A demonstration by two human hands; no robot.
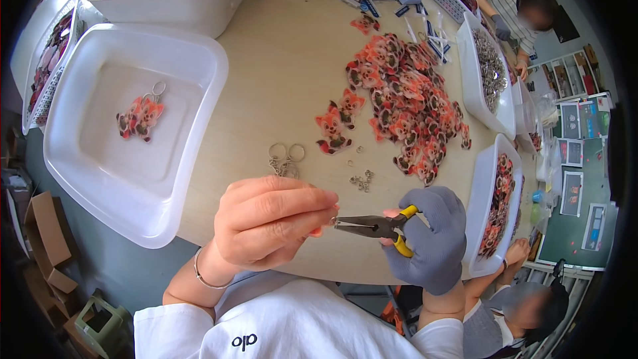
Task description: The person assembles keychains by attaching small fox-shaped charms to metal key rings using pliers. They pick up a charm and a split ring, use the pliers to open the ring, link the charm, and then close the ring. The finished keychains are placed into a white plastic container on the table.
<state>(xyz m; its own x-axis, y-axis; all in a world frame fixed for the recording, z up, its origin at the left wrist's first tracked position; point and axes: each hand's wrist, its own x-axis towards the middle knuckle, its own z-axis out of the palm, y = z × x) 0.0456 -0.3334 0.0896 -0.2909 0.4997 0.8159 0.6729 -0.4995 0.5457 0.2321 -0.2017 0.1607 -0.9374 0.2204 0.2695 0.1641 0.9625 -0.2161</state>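
My bare left hand is closed in a pinch, with a small metal ring at its fingertips. A bit of orange-red shows below those fingers; what it belongs to is hidden. In a grey glove, my right hand grips needle-nose pliers with yellow handles, their jaw tips at the ring. Just beyond my left hand lie key rings with short chains. Small loose metal rings are on the table past the pliers. Two fox-shaped charms lie apart from a large heap of similar charms.
A white tub at left holds fox charms with a key ring. A white bin of red items stands behind it. Along the right are trays of metal parts and charms. Two people sit on the right side.
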